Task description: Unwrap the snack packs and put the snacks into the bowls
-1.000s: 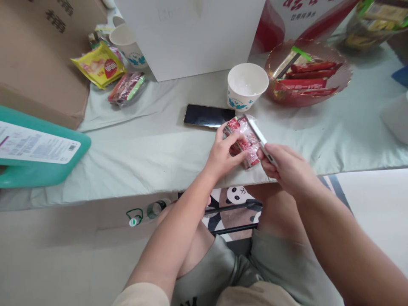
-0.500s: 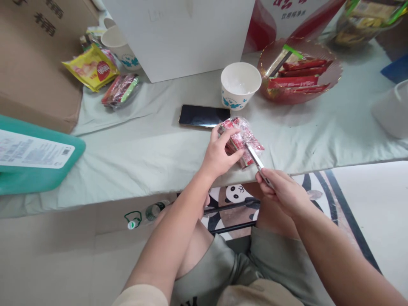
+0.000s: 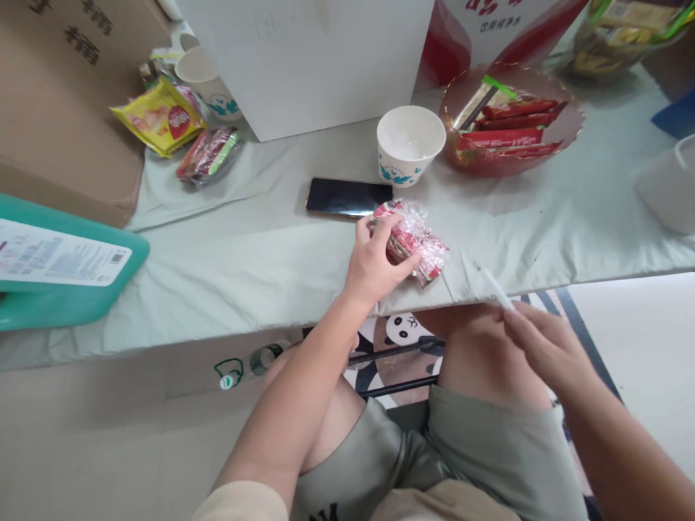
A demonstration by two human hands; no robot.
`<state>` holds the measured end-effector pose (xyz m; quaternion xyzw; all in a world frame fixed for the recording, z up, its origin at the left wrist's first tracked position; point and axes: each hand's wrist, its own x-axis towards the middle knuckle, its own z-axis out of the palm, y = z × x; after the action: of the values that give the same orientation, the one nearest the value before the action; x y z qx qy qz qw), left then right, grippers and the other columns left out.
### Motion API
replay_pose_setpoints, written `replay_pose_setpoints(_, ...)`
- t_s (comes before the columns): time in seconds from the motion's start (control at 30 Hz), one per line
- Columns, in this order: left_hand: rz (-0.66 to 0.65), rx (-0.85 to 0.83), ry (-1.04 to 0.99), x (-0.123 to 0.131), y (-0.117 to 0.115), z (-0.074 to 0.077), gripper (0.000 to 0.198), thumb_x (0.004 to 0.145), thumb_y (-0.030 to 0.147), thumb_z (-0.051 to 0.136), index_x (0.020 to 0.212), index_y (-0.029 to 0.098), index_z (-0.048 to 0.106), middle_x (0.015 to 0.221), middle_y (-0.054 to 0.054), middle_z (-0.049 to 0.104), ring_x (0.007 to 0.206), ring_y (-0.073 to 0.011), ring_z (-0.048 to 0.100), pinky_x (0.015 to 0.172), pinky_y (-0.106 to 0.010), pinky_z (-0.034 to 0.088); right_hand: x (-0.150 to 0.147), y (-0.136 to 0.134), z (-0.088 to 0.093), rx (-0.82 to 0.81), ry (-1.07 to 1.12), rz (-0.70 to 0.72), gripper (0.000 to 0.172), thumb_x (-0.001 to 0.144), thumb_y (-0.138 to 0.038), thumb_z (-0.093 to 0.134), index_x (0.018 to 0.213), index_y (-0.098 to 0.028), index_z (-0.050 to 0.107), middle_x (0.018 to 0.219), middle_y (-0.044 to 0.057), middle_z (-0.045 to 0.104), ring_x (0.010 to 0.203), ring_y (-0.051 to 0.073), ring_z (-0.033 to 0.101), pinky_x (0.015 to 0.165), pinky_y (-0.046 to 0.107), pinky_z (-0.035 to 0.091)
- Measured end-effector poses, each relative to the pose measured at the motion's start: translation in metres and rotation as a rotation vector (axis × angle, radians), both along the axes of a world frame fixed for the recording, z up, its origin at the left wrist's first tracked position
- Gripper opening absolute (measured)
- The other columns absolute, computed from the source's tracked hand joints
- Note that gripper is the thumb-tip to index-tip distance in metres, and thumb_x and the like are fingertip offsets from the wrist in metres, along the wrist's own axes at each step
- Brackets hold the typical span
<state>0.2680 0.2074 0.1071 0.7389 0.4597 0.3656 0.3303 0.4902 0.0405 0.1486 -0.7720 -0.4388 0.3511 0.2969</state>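
Around me is some indoor room, home or office, I cannot tell which: a cloth-covered table [image 3: 239, 268] carries a snack bowl [image 3: 504, 165], a paper cup [image 3: 402, 161] and a cardboard box [image 3: 59, 123].

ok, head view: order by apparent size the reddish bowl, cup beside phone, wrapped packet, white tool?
1. Reddish bowl
2. Cup, wrapped packet: too close to rank; left hand partly hides packet
3. White tool

From close above, the head camera looks forward-down at the table [image 3: 260, 268].
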Motion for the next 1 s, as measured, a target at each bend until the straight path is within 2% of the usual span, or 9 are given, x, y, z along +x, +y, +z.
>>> replay_pose_setpoints(0.1, 0.082, 0.048, 0.076, -0.007, -0.004, 0.003, 0.071, 0.071, 0.043, 0.088, 0.135, 0.032, 0.058, 0.119, -0.007, 0.048, 0.112, -0.0276, 0.058, 0.103, -0.049, 0.054, 0.014, 0.024, 0.012, -0.075, -0.388, -0.078, 0.031, 0.091, -0.051, 0.053, 0.075, -0.025, 0.057, 0.058, 0.002, 0.051, 0.060, 0.022, 0.047, 0.062, 0.036, 0.034)
replay_pose_setpoints(0.2, 0.120, 0.153, 0.050, -0.014, 0.000, 0.003, 0.065, 0.073, 0.039, 0.086, 0.131, 0.027, 0.059, 0.122, -0.009, 0.050, 0.119, -0.0295, 0.055, 0.109, -0.050, 0.049, 0.026, 0.056, 0.014, -0.067, -0.575, -0.073, 0.018, 0.090, -0.042, 0.054, 0.082, -0.026, 0.057, 0.066, 0.004, 0.052, 0.068, 0.024, 0.047, 0.071, 0.040, 0.036)
replay_pose_setpoints(0.3, 0.096, 0.222, -0.020, -0.019, 0.008, 0.002, 0.044, 0.080, 0.025, 0.077, 0.122, 0.025, 0.061, 0.129, -0.010, 0.056, 0.124, -0.0271, 0.057, 0.111, -0.046, 0.048, 0.038, 0.084, 0.002, 0.049, -0.626, -0.058, 0.015, 0.090, -0.039, 0.056, 0.088, -0.025, 0.062, 0.086, 0.010, 0.060, 0.085, 0.028, 0.054, 0.084, 0.046, 0.040)
replay_pose_setpoints(0.4, 0.064, 0.184, -0.047, -0.021, 0.013, 0.005, 0.012, 0.088, 0.019, 0.067, 0.099, 0.024, 0.065, 0.110, -0.005, 0.067, 0.104, -0.0207, 0.065, 0.097, -0.038, 0.055, 0.041, 0.096, -0.012, 0.096, -0.658, -0.126, 0.022, 0.085, -0.035, 0.063, 0.104, -0.023, 0.069, 0.109, 0.017, 0.064, 0.110, 0.037, 0.056, 0.101, 0.055, 0.038)
replay_pose_setpoints(0.47, 0.075, 0.140, -0.067, -0.022, 0.014, 0.008, 0.005, 0.090, 0.020, 0.064, 0.086, 0.023, 0.063, 0.094, -0.003, 0.068, 0.089, -0.0180, 0.065, 0.084, -0.034, 0.054, 0.034, 0.094, -0.016, 0.204, -0.635, -0.117, 0.033, 0.082, -0.031, 0.065, 0.113, -0.021, 0.070, 0.118, 0.020, 0.063, 0.121, 0.038, 0.055, 0.108, 0.057, 0.036)
replay_pose_setpoints(0.6, 0.124, 0.023, -0.138, -0.024, 0.015, 0.014, 0.020, 0.093, 0.029, 0.063, 0.076, 0.023, 0.054, 0.073, 0.002, 0.058, 0.068, -0.0141, 0.053, 0.068, -0.029, 0.045, -0.007, 0.082, -0.015, 0.513, -0.402, 0.286, 0.047, 0.082, -0.035, 0.067, 0.128, -0.023, 0.064, 0.127, 0.016, 0.065, 0.124, 0.033, 0.060, 0.107, 0.051, 0.047)
replay_pose_setpoints(0.7, 0.175, -0.061, -0.167, -0.028, 0.018, 0.016, 0.034, 0.094, 0.038, 0.062, 0.070, 0.022, 0.045, 0.063, 0.004, 0.045, 0.061, -0.0123, 0.042, 0.061, -0.028, 0.036, -0.038, 0.078, -0.015, 0.535, -0.315, 0.487, 0.047, 0.087, -0.033, 0.066, 0.133, -0.024, 0.061, 0.133, 0.013, 0.065, 0.126, 0.033, 0.061, 0.107, 0.052, 0.050)
replay_pose_setpoints(0.83, 0.219, -0.084, -0.248, -0.038, 0.022, 0.016, 0.035, 0.095, 0.036, 0.061, 0.068, 0.022, 0.044, 0.063, 0.004, 0.043, 0.061, -0.0120, 0.040, 0.060, -0.028, 0.034, -0.047, 0.079, -0.017, 0.518, -0.319, 0.362, 0.019, 0.090, -0.021, 0.058, 0.103, -0.026, 0.071, 0.105, 0.008, 0.071, 0.102, 0.027, 0.070, 0.093, 0.046, 0.056)
replay_pose_setpoints(1.0, 0.289, -0.128, -0.361, -0.050, 0.026, 0.015, 0.033, 0.094, 0.029, 0.062, 0.066, 0.022, 0.045, 0.059, 0.005, 0.039, 0.056, -0.0110, 0.036, 0.055, -0.027, 0.031, -0.024, 0.078, -0.014, 0.476, -0.242, 0.107, 0.009, 0.087, -0.027, 0.061, 0.088, -0.025, 0.070, 0.094, 0.006, 0.072, 0.092, 0.024, 0.069, 0.086, 0.043, 0.055)
